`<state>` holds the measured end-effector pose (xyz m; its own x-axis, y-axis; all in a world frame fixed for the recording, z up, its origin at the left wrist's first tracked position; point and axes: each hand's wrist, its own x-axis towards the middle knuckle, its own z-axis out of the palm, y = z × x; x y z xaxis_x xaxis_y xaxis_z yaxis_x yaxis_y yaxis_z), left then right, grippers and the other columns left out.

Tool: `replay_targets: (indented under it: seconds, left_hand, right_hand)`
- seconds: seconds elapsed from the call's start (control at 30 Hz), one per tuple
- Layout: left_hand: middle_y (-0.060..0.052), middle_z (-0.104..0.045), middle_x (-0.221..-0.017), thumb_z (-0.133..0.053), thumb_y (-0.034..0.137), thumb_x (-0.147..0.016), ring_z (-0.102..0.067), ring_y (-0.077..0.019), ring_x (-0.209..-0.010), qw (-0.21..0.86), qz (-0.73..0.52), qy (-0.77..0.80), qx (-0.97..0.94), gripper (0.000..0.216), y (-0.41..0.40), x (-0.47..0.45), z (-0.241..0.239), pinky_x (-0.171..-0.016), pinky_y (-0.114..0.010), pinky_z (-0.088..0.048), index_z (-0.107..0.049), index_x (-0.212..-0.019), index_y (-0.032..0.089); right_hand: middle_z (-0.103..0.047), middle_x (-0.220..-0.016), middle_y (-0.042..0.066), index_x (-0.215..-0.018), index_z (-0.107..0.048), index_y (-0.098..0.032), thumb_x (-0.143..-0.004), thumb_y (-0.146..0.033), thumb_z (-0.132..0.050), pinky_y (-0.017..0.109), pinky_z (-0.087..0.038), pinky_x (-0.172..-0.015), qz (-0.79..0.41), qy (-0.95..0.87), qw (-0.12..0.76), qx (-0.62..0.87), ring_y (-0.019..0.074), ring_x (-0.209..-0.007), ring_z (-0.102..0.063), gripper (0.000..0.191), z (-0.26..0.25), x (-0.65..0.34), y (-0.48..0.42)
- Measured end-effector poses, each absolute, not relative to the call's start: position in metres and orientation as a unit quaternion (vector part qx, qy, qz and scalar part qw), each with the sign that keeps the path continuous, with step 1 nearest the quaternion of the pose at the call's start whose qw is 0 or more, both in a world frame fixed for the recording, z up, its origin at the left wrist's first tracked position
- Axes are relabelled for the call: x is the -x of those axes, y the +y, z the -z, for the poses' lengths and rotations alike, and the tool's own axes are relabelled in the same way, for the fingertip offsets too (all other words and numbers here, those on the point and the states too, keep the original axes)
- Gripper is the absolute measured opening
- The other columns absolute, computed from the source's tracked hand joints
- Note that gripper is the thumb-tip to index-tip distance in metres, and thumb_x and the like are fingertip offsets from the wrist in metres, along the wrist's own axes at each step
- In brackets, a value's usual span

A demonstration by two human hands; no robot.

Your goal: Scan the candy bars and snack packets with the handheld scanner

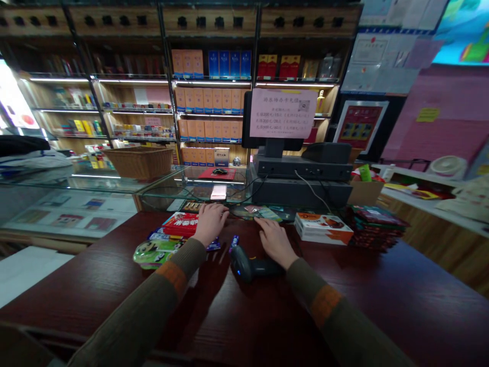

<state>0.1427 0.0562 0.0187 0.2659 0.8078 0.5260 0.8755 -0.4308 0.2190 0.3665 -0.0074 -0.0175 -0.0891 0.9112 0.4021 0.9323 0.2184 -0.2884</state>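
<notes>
My left hand (209, 222) lies on the dark wooden counter (267, 311), fingers stretched forward and flat, beside a red snack pack (179, 224). My right hand (274, 242) also rests flat with fingers extended toward some small packets (255, 212) near the till. A black handheld barcode scanner (246, 265) lies on the counter just under my right wrist. A green snack bag (153, 252) and small blue-wrapped sweets (234, 241) lie close to my left forearm. Neither hand grips anything.
A cash register (301, 173) with a pink notice on its screen back stands behind the hands. An orange-and-white box (323, 228) and a stack of dark packets (376, 224) lie to the right. A glass display case (95, 199) with a wicker basket (139, 161) is left.
</notes>
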Motion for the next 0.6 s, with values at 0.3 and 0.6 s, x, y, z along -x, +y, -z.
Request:
replay_targets:
  seconds: [0.3, 0.6]
  left_hand:
    - [-0.005, -0.069, -0.128, -0.046, 0.038, -0.098, -0.055, -0.0269, -0.125, 0.061, 0.283, -0.598, 0.747, 0.032, 0.067, -0.084, -0.019, -0.114, -0.047, -0.028, -0.072, -0.112, 0.028]
    - [-0.008, -0.068, -0.130, -0.043, 0.044, -0.098, -0.057, -0.0309, -0.124, 0.059, 0.261, -0.686, 0.677, 0.037, 0.067, -0.035, -0.021, -0.110, -0.049, -0.034, -0.070, -0.115, 0.027]
  right_hand:
    - [-0.055, -0.148, 0.006, -0.146, -0.049, -0.025, -0.096, -0.019, -0.039, 0.040, -0.040, -0.106, -0.041, -0.779, 0.240, 0.579, 0.0220, -0.134, -0.047, 0.052, 0.004, -0.316, 0.013]
    - [-0.064, -0.137, 0.007, -0.146, -0.050, -0.029, -0.094, -0.031, -0.050, 0.040, -0.042, -0.105, -0.146, -0.784, 0.244, 0.553, 0.0253, -0.126, -0.058, 0.052, -0.007, -0.274, 0.026]
